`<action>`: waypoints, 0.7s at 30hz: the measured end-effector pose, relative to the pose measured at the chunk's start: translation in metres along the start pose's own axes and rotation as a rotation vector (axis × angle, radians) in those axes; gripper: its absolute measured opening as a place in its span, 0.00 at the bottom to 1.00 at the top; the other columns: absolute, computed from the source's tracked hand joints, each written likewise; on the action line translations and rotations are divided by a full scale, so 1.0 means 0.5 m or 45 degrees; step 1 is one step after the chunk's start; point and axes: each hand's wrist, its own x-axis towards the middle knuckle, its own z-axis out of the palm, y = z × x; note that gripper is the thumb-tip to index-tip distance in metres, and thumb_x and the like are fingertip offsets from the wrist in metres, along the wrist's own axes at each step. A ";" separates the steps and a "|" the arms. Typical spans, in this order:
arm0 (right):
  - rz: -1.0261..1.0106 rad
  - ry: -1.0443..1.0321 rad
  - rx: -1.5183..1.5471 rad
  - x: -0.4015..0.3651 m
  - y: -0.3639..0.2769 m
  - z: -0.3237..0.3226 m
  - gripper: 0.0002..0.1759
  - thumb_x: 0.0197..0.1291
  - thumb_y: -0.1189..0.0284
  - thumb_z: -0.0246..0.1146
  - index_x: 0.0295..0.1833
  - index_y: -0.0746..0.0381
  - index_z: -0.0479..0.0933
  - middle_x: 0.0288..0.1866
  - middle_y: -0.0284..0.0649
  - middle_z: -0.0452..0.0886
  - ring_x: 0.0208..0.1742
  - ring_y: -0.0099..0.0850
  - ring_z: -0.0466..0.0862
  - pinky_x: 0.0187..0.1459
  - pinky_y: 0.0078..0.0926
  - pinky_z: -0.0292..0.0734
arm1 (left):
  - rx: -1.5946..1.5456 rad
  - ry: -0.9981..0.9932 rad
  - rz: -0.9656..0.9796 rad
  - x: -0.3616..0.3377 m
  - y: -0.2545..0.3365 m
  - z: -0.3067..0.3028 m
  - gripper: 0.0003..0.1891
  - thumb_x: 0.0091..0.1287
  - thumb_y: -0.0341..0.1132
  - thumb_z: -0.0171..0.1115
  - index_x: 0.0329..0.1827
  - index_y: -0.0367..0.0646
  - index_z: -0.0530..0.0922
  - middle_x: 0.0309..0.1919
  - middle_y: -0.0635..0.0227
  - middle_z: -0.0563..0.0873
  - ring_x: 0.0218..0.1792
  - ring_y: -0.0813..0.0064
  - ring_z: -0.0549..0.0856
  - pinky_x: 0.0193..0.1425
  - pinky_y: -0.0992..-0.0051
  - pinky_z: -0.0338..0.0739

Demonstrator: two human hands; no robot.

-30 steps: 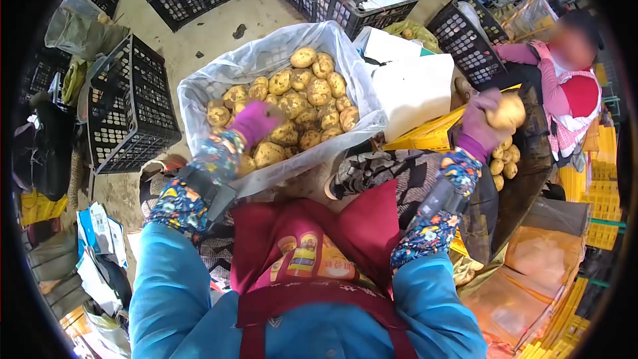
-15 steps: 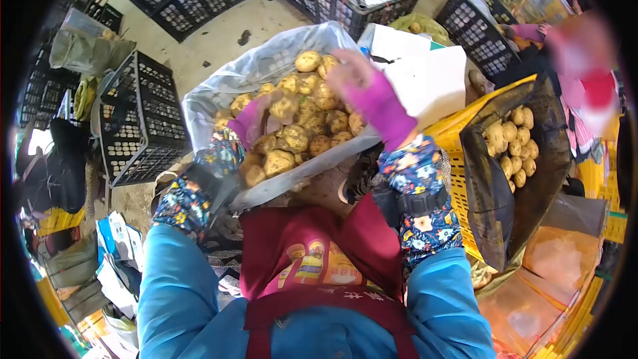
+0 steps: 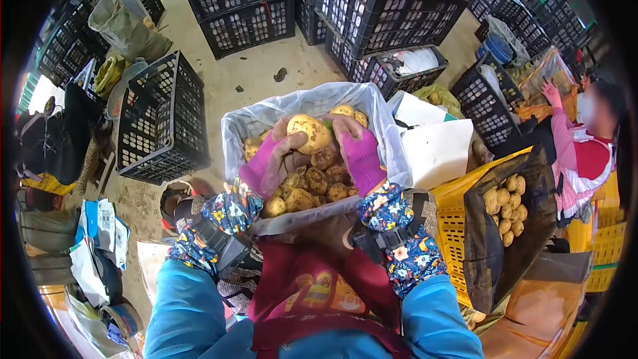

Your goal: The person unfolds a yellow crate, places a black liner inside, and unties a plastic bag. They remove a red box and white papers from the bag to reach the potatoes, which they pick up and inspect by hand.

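Observation:
My left hand (image 3: 272, 153), in a purple glove, grips a large potato (image 3: 309, 134) with mud on its skin, raised above a crate lined with clear plastic (image 3: 249, 123). Close to that potato's right side, my right hand (image 3: 352, 139), gloved alike, has its fingers curled. Something greenish shows by its fingertips, but what they hold, if anything, I cannot make out. Below both hands, many soil-covered potatoes (image 3: 299, 201) fill the crate, partly hidden by the hands and sleeves.
A yellow crate with dark lining (image 3: 458, 226) stands at right, with cleaner potatoes (image 3: 508, 209) inside. White cardboard (image 3: 438, 153) lies beside the lined crate. Black crates (image 3: 163, 119) stand left and stacked ahead (image 3: 392, 16). Another person (image 3: 571, 146) is at far right.
Both hands have drawn together over the lined crate, the left lifting a potato. My right hand has come back from the crate's far right side. The view has tilted upward.

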 end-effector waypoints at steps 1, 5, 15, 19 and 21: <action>-0.101 0.044 -0.028 -0.002 0.002 0.015 0.18 0.68 0.64 0.60 0.56 0.64 0.80 0.45 0.41 0.86 0.47 0.29 0.84 0.50 0.29 0.78 | 0.064 0.054 0.022 0.003 0.001 -0.001 0.24 0.71 0.36 0.55 0.69 0.43 0.65 0.56 0.64 0.78 0.52 0.74 0.82 0.50 0.76 0.80; 0.214 -0.053 0.000 -0.003 -0.042 0.009 0.24 0.63 0.66 0.68 0.61 0.66 0.77 0.51 0.41 0.82 0.44 0.27 0.81 0.51 0.27 0.77 | 0.076 0.065 0.050 0.007 -0.004 -0.011 0.25 0.70 0.38 0.58 0.68 0.42 0.67 0.54 0.63 0.80 0.52 0.71 0.83 0.50 0.75 0.80; 0.127 -0.115 -0.117 -0.012 -0.046 0.028 0.23 0.61 0.66 0.68 0.59 0.66 0.78 0.53 0.44 0.83 0.54 0.30 0.82 0.54 0.27 0.77 | -0.543 -0.071 -0.101 0.020 -0.032 -0.047 0.25 0.75 0.53 0.46 0.61 0.40 0.73 0.48 0.63 0.84 0.41 0.69 0.83 0.41 0.74 0.76; 0.226 0.037 -0.035 0.006 -0.016 0.022 0.25 0.61 0.62 0.69 0.60 0.66 0.77 0.53 0.48 0.83 0.54 0.38 0.83 0.54 0.31 0.77 | -0.631 -0.103 -0.120 0.030 -0.033 -0.059 0.27 0.74 0.55 0.44 0.60 0.41 0.74 0.47 0.63 0.84 0.41 0.69 0.83 0.39 0.72 0.76; -0.246 -0.008 -0.363 0.003 -0.032 0.029 0.28 0.60 0.60 0.70 0.60 0.65 0.77 0.53 0.48 0.83 0.52 0.39 0.83 0.53 0.32 0.77 | -0.658 -0.035 -0.130 0.024 -0.031 -0.043 0.27 0.74 0.57 0.43 0.58 0.44 0.75 0.43 0.63 0.85 0.34 0.71 0.81 0.35 0.74 0.74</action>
